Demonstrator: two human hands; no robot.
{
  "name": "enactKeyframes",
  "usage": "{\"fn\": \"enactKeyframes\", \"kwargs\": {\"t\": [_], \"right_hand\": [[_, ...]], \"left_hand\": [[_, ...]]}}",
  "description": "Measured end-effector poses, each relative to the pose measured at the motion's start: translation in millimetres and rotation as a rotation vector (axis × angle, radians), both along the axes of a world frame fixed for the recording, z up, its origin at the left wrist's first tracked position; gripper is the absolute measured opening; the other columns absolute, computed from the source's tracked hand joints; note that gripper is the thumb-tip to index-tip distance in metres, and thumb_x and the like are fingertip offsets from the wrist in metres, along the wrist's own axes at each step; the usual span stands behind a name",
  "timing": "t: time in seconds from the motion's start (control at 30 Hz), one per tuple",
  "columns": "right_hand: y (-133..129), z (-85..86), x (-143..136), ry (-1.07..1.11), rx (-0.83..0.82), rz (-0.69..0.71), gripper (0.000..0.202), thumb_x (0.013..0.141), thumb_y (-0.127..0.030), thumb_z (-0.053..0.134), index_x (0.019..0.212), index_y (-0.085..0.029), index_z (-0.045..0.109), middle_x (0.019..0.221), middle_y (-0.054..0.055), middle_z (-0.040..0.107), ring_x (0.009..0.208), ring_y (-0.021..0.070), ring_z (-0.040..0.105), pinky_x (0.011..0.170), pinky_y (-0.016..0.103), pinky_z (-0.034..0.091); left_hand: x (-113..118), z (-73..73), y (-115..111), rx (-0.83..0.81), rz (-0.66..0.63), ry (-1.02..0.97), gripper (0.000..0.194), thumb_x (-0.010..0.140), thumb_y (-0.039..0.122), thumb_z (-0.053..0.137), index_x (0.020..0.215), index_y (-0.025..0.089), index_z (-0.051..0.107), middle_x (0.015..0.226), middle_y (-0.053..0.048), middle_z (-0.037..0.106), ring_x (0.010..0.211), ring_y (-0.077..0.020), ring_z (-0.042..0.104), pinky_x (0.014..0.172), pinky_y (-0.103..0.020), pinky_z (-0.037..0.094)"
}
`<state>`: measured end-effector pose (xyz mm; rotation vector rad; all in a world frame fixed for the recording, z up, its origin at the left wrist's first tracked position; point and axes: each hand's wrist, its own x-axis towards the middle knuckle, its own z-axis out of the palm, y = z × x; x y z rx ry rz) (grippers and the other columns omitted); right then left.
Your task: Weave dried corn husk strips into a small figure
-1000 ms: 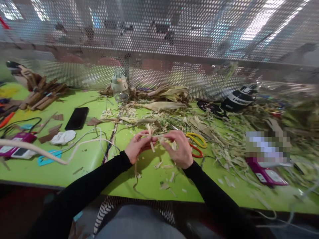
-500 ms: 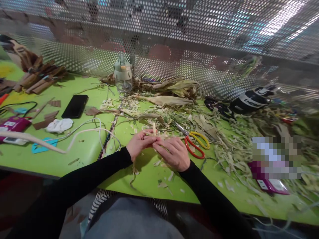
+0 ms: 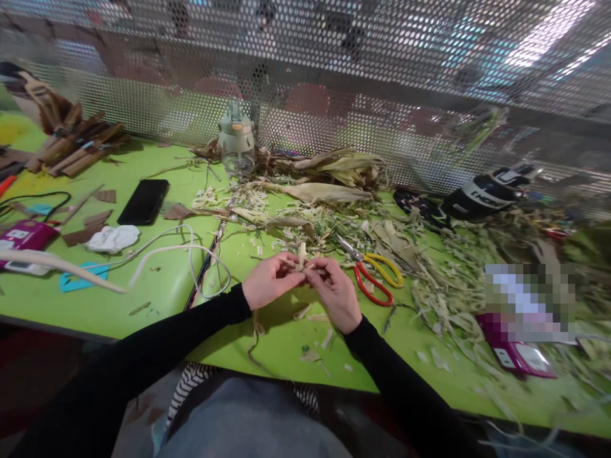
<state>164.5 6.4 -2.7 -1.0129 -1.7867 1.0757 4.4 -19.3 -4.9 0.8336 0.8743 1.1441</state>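
Observation:
Between my two hands is a small piece made of pale dried corn husk [image 3: 302, 253], with one short strip standing upright from it. My left hand [image 3: 270, 280] is closed, thumb and fingers pinching its left side. From the right, my right hand [image 3: 337, 291] pinches the same piece, its fingertips meeting those of the left. My fingers hide most of the piece. Scissors [image 3: 372, 272] with one red and one yellow handle lie just right of my right hand, blades slightly apart. Husk scraps [image 3: 327, 338] lie on the green table [image 3: 286, 356] below my hands.
Dried corn husks [image 3: 324, 193] and shreds spread along the back and right. A clear bottle [image 3: 237, 143] stands by the perforated metal screen [image 3: 172, 121]; a black bottle [image 3: 491, 193] lies right. Leftward are a phone [image 3: 144, 202], a white cable [image 3: 191, 249] and brown rolls [image 3: 81, 149].
My right hand has turned, its fingers now more curled and pointing up at the husk piece. The upright strip has shifted slightly right. Both hands stay close together.

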Motion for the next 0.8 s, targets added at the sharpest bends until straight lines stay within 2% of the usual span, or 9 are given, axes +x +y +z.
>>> {"fn": "enactKeyframes", "kwargs": {"t": [0.1, 0.2, 0.3, 0.43, 0.57, 0.8], "right_hand": [[0, 0.3, 0, 0.035, -0.078, -0.037, 0.019, 0.083, -0.04, 0.062, 0.088, -0.022, 0.058, 0.071, -0.001, 0.06, 0.058, 0.0124, 0.055, 0.057, 0.026, 0.049], [-2, 0.7, 1, 0.015, -0.045, -0.093, 0.021, 0.081, -0.04, 0.064, 0.086, -0.02, 0.059, 0.073, 0.001, 0.062, 0.059, 0.0125, 0.055, 0.056, 0.026, 0.048], [-5, 2.4, 3, -0.042, 0.089, -0.072, 0.016, 0.081, -0.035, 0.065, 0.088, -0.021, 0.062, 0.081, 0.004, 0.067, 0.067, 0.0157, 0.061, 0.061, 0.029, 0.051], [-6, 6.7, 6, -0.225, 0.366, 0.029, 0.009, 0.085, -0.025, 0.06, 0.091, -0.024, 0.067, 0.086, 0.004, 0.071, 0.076, 0.0186, 0.065, 0.069, 0.034, 0.053], [-3, 6.6, 10, -0.288, 0.472, 0.083, 0.012, 0.085, -0.021, 0.06, 0.09, -0.027, 0.07, 0.083, 0.004, 0.072, 0.078, 0.02, 0.066, 0.07, 0.036, 0.054], [0, 3.8, 11, -0.295, 0.447, 0.058, 0.009, 0.085, -0.025, 0.062, 0.087, -0.026, 0.071, 0.081, 0.004, 0.067, 0.077, 0.0191, 0.062, 0.066, 0.033, 0.051]], "left_hand": [[2, 1.1, 2, 0.002, 0.073, -0.009, 0.032, 0.067, 0.023, 0.076, 0.09, 0.013, 0.056, 0.075, -0.001, 0.068, 0.066, -0.0097, 0.064, 0.073, -0.027, 0.052], [2, 3.1, 4, -0.003, 0.111, -0.022, 0.03, 0.068, 0.024, 0.075, 0.089, 0.013, 0.057, 0.068, 0.0, 0.067, 0.062, -0.009, 0.063, 0.069, -0.026, 0.052], [1, 4.0, 4, -0.014, 0.13, -0.039, 0.03, 0.068, 0.027, 0.075, 0.087, 0.013, 0.057, 0.064, 0.001, 0.066, 0.057, -0.0077, 0.061, 0.063, -0.023, 0.05], [-1, -0.1, 5, -0.035, 0.091, -0.02, 0.026, 0.07, 0.027, 0.073, 0.085, 0.012, 0.057, 0.06, 0.002, 0.064, 0.052, -0.0057, 0.057, 0.059, -0.021, 0.047], [-3, -6.9, 7, -0.013, -0.009, 0.077, 0.021, 0.074, 0.024, 0.069, 0.085, 0.012, 0.056, 0.06, 0.003, 0.062, 0.054, -0.0061, 0.056, 0.06, -0.021, 0.046], [-7, -9.1, 3, 0.153, 0.012, 0.446, 0.021, 0.075, 0.026, 0.066, 0.091, 0.014, 0.059, 0.066, 0.001, 0.064, 0.055, -0.0077, 0.054, 0.054, -0.021, 0.04]]}}
